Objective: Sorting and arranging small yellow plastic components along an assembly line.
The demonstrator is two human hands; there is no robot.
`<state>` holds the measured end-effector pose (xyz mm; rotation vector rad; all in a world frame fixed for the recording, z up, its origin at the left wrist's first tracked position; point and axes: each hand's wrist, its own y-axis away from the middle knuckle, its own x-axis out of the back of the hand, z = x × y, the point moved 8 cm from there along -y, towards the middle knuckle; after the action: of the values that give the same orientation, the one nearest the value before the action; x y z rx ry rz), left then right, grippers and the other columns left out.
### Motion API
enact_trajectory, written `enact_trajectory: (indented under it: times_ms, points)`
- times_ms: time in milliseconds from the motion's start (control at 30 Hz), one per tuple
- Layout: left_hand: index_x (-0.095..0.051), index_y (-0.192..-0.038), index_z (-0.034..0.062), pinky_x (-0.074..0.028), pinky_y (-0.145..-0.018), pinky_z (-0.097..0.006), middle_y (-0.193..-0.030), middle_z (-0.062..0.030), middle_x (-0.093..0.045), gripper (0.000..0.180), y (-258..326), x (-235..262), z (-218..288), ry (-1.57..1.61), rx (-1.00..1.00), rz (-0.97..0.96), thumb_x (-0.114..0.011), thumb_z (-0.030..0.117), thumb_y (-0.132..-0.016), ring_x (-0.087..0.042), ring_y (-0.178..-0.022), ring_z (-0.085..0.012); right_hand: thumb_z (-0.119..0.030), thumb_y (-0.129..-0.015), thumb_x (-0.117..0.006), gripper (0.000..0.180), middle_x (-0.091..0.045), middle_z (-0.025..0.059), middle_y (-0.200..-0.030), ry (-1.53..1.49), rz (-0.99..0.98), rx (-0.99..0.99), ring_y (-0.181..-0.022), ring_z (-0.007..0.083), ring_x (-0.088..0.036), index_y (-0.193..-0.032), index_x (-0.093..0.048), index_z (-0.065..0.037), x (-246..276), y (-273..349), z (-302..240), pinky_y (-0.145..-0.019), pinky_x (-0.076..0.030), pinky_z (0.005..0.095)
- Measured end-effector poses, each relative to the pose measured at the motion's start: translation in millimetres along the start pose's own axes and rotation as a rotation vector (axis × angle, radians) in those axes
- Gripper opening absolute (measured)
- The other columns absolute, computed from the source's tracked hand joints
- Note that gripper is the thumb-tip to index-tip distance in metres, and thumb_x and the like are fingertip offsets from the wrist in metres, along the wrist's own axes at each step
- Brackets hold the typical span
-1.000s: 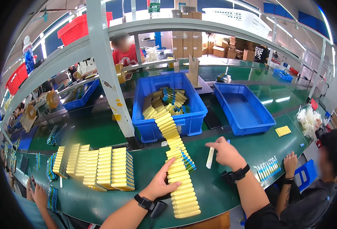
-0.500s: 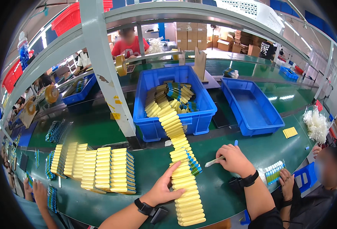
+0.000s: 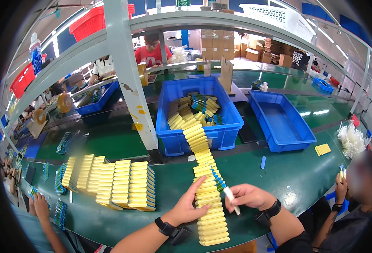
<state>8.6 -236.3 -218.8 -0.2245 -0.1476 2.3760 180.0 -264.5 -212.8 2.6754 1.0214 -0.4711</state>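
Observation:
A long row of yellow rounded sticks [image 3: 208,198] with blue-green wrapping runs down from a blue bin [image 3: 200,137] to the table's front edge. My left hand [image 3: 189,206] grips the left side of this row, its thumb lying over the sticks and its other fingers partly hidden. Just right of the row, my right hand [image 3: 250,198] is closed on a slim whitish stick-shaped tool [image 3: 229,194], tilted, with its upper end near the blue wrapping. The tool's exact kind is unclear. A small blue strip [image 3: 263,162] lies beyond my right hand.
Stacked yellow sticks [image 3: 141,181] stand at left. A shallow blue tray [image 3: 279,122] sits to the right of the bin, near a small yellow bundle [image 3: 322,149] and white plastic material [image 3: 351,139]. A grey post [image 3: 135,84] rises behind the stacks. Co-workers sit on both sides.
My right hand has moved left and nearer to the row, turning the whitish tool. My left hand stays on the row. At right, the bundle beside the co-worker has left the table.

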Motion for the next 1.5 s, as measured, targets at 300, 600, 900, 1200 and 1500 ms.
enact_trajectory:
  times_ms: [300,600,900,1200,1500]
  points:
    - [-0.016,-0.167,0.0069,-0.037,-0.116,-0.034,-0.155,-0.0111,-0.041,0.092,5.6,-1.0,10.0,-0.066,-0.025,0.027,-0.066,-0.004,-0.091,-0.045,-0.14,-0.0188,-0.017,-0.102,-0.06,0.02,-0.066,0.0127,-0.094,-0.236,0.015,0.057,-0.091,0.0265,-0.067,-0.111,-0.059,0.001,-0.3,-12.7,1.3,-0.089,-0.052,0.0419]
    - [-0.013,-0.166,0.0062,-0.042,-0.113,-0.037,-0.153,-0.0138,-0.042,0.101,2.0,7.1,7.4,-0.071,-0.012,0.033,-0.077,0.006,-0.088,-0.048,-0.137,-0.0217,-0.028,-0.109,-0.049,0.022,-0.051,0.003,-0.082,-0.479,0.259,0.342,-0.063,0.0145,-0.043,-0.103,-0.056,-0.008,12.7,-20.5,-36.8,-0.061,-0.036,0.0321]
    - [-0.016,-0.165,0.0035,-0.033,-0.119,-0.042,-0.145,-0.0223,-0.042,0.113,-14.5,15.3,29.1,-0.482,-0.023,-0.019,-0.087,0.025,-0.08,-0.042,-0.139,-0.0346,-0.041,-0.111,-0.034,0.053,-0.064,0.0084,-0.091,0.262,0.592,0.238,-0.077,0.0162,-0.06,-0.105,-0.064,0.002,34.4,19.0,-38.7,-0.074,-0.052,0.0331]
    - [-0.019,-0.164,0.0021,-0.034,-0.114,-0.047,-0.135,-0.0254,-0.048,0.116,-15.7,19.1,37.8,-0.673,-0.024,-0.05,-0.087,0.033,-0.075,-0.045,-0.125,-0.0408,-0.003,-0.092,-0.077,0.021,-0.072,0.0106,-0.089,0.607,0.496,0.526,-0.081,0.0185,-0.069,-0.113,-0.077,0.0,-12.5,6.9,-57.1,-0.072,-0.056,0.032]
    - [-0.019,-0.163,0.0009,-0.026,-0.122,-0.054,-0.149,-0.0271,-0.043,0.115,-13.7,12.8,48.9,-0.723,-0.143,-0.038,-0.086,0.029,-0.075,-0.04,-0.138,-0.0459,-0.004,-0.077,-0.08,0.046,-0.065,0.0041,-0.095,1.18,0.278,0.798,-0.086,0.0218,-0.063,-0.123,-0.074,-0.007,-58.5,-9.4,-49.1,-0.079,-0.051,0.0344]
